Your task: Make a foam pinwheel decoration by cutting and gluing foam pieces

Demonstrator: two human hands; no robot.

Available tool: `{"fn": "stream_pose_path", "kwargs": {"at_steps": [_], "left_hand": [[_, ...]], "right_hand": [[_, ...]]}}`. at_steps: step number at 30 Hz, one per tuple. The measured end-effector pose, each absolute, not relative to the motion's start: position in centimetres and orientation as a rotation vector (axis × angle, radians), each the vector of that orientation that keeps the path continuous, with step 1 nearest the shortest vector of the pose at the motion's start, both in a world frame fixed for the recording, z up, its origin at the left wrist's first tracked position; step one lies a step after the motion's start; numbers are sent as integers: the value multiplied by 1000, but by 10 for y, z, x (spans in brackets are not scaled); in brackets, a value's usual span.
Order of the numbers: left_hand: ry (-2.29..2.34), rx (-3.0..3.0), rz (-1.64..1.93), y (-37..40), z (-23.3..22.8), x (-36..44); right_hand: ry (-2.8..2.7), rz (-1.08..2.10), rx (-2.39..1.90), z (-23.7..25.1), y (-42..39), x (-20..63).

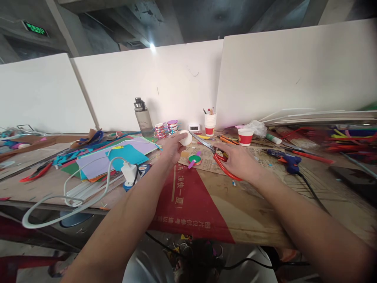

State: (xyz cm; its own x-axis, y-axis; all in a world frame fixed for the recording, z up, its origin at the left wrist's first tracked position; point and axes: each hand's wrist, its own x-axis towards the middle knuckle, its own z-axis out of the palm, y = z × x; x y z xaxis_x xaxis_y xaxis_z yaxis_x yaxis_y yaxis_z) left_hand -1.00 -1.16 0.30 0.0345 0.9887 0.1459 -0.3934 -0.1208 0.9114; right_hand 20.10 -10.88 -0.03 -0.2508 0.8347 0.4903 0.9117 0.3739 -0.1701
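1. At the far left of the bench point(44, 184), a white charger cable point(70, 188) looped over the edge, its plug point(129, 171) just beside the left forearm. A drawn-back elbow could probably have snagged the loop and dragged the plug and the coloured paper sheets point(118, 157) off.

2. The left hand point(171, 149) had its fingers closed round a small white ball point(186, 137), held up above the bench just left of the scissor tips. The hold looked like a fingertip pinch on a smooth round thing, so a push from the blades might well have rolled it out of the fingers and away among the clutter.

3. The scissors point(210, 151) pointed at the ball with their blade tips nearly touching it, close to the left fingertips. Whether the blades stood open I could not tell. If they slid off the curved surface, a nick to those fingers seemed the likeliest harm.

4. Beneath the blades lay a small green-and-red round piece point(194, 159) on newspaper, which a dropped ball could have knocked aside.

5. The right hand point(238, 161) gripped the red handles, fingers closed on them, low over the bench. A red paper cup point(245, 136) stood just beyond it, and a sweep of the wrist could have tipped it.

6. Further right, the blue glue gun point(287, 161) lay with its cord trailing toward the right forearm, which might have caught it.
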Motion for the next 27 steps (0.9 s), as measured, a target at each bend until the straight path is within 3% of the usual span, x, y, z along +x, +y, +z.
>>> {"fn": "stream_pose_path", "kwargs": {"at_steps": [15,27], "left_hand": [[715,1163,1443,-9,-4,-10],[682,1132,1361,-10,-3,-8]], "right_hand": [[-2145,-192,-1464,-7,-102,204],[-2149,-353,-1711,1,-107,199]]}}
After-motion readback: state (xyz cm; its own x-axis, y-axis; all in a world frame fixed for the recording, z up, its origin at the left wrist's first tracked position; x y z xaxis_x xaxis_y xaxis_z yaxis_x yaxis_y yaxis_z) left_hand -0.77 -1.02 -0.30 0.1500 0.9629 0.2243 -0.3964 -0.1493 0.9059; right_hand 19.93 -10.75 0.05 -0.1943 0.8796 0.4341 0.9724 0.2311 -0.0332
